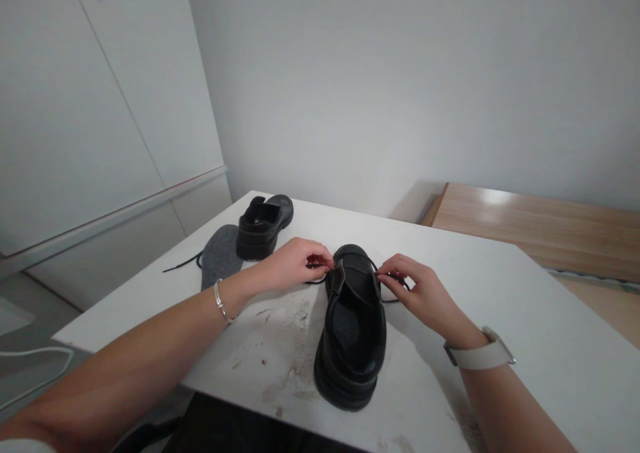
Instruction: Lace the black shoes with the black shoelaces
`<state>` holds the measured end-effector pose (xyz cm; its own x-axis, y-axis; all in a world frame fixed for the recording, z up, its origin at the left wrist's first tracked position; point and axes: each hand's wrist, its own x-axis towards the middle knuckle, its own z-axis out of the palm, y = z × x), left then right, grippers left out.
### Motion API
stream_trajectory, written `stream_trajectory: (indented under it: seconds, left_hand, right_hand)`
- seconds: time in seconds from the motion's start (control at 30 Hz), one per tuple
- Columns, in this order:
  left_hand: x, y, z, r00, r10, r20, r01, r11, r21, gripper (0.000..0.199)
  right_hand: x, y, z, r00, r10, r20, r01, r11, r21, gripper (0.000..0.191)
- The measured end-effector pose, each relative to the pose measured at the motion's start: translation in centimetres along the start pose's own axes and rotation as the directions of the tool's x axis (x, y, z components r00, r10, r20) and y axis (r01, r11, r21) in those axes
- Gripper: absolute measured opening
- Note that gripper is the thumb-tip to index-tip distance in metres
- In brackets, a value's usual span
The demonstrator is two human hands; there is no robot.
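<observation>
A black shoe (354, 333) stands upright on the white table, its heel toward me and its toe pointing away. On its left side my left hand (305, 264) pinches a black shoelace close to the lace opening. Opposite, my right hand (407, 281) has its thumb and fingers closed on the lace, which curves in a loop (393, 301) beside the shoe. The tongue (357, 283) lies between the two hands. Whether each hand holds a lace tip or a middle stretch is hard to make out.
Farther left stands a second black shoe (263, 226), with a grey insole (220, 256) and a loose black lace (183, 263) next to it. Dirt smudges mark the white table (480, 273). A wood-grain board (530, 223) is at the right, and a white cabinet (100, 106) rises at the left.
</observation>
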<state>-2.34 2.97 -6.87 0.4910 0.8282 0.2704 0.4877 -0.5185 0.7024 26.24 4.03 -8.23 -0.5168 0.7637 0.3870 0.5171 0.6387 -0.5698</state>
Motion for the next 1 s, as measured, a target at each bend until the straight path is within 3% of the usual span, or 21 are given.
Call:
stream_trajectory:
  seconds: [0.37,0.6,0.87,1.0]
  left_hand:
    - [0.25,-0.14,0.34,0.999,-0.035,-0.041,0.029,0.987,-0.157,0.014]
    - [0.34,-0.04,0.82,0.995,-0.037,-0.096,0.027,0.995,-0.098,0.010]
    - [0.30,0.21,0.58,0.993,0.074,-0.094,-0.061,0.990,0.131,0.013]
    - [0.23,0.19,0.53,0.992,0.081,-0.095,-0.073,0.994,0.084,0.012]
  right_hand:
    - [-0.12,0.12,0.13,1.000,0.028,0.007,-0.028,1.000,0.012,0.014]
    - [0.00,0.02,0.15,0.999,0.035,0.003,-0.035,0.999,0.015,0.014]
    - [-0.01,0.09,0.21,0.999,0.033,-0.008,-0.032,0.999,0.027,0.013]
    - [-0.13,-0.01,0.13,0.999,0.035,-0.015,-0.034,0.999,0.042,0.010]
